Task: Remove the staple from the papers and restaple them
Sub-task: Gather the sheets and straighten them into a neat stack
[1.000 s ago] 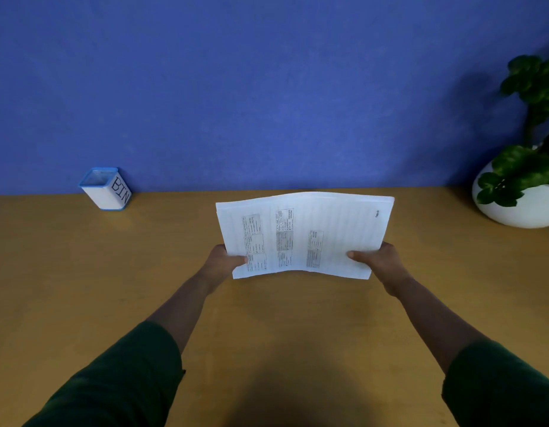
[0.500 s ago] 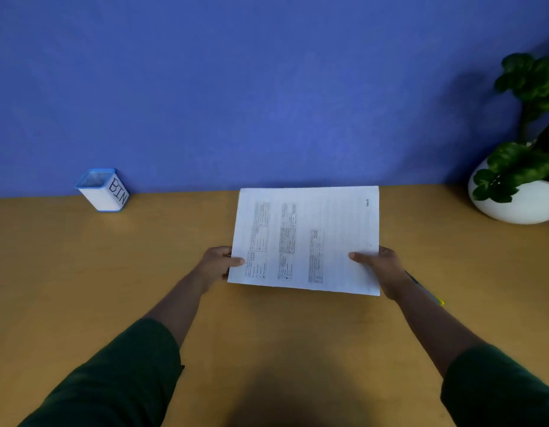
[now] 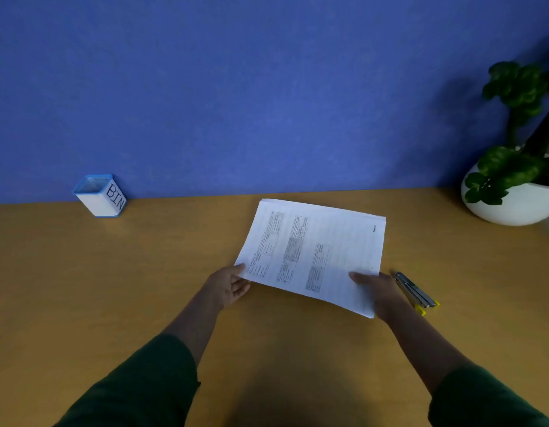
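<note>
While both hands hold them, the papers (image 3: pixel 316 257) sit mid-desk, a thin stack w/ the printed side up, far edges fanned slightly apart. Left hand (image 3: pixel 228 286) pinches the near-left corner, thumb on top, fingers under. Right hand (image 3: pixel 381 291) grips the near-right edge, thumb lying on the sheet, rest of hand beneath. Whether the far edge touches the desk (image 3: pixel 143 272) can't be told.

Vs. half a sec ago: stack has turned clockwise, right corner now nearer the person, left corner further off. A sec ago it was bowed and raised; now flat-ish. Stapler (image 3: pixel 416 293), silver w/ yellow ends, lies on the desk just beside the right hand, far more of it exposed than before.

Writing: the sheet carries three columns of boxed text, too small to read; a short dark mark near the far-right corner, illegible. White cup w/ blue rim (image 3: pixel 100 195), back left by the blue wall (image 3: pixel 267 87), reads "BIN". Potted plant (image 3: pixel 513 180) in a white bowl, far right. Dark green sleeves (image 3: pixel 143 386) on both arms.
</note>
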Available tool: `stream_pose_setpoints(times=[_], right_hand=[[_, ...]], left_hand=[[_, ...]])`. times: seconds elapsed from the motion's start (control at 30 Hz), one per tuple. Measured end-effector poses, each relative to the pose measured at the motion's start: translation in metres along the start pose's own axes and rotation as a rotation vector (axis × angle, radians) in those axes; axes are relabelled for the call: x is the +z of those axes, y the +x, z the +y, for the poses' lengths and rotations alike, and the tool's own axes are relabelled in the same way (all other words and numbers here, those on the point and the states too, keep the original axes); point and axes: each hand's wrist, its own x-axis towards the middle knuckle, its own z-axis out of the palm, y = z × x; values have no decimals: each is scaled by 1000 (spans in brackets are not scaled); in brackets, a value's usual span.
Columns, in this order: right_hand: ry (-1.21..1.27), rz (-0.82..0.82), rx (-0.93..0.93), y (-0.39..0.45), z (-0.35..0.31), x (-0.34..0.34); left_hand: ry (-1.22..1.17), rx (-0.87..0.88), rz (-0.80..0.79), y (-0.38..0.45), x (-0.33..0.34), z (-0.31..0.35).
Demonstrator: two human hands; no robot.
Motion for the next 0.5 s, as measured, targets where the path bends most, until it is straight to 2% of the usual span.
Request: stream_pose_setpoints(times=[0.07,0.2,0.5], right_hand=[[16,3,33,-2,6,3],[84,36,91,-9,17,7],[235,68,143,-18,25,19]], left_hand=[[-54,-17,-47,-4,11,-9],[-272,58,-79,-7,29,-19],[-430,196,-139,-8,44,-12]])
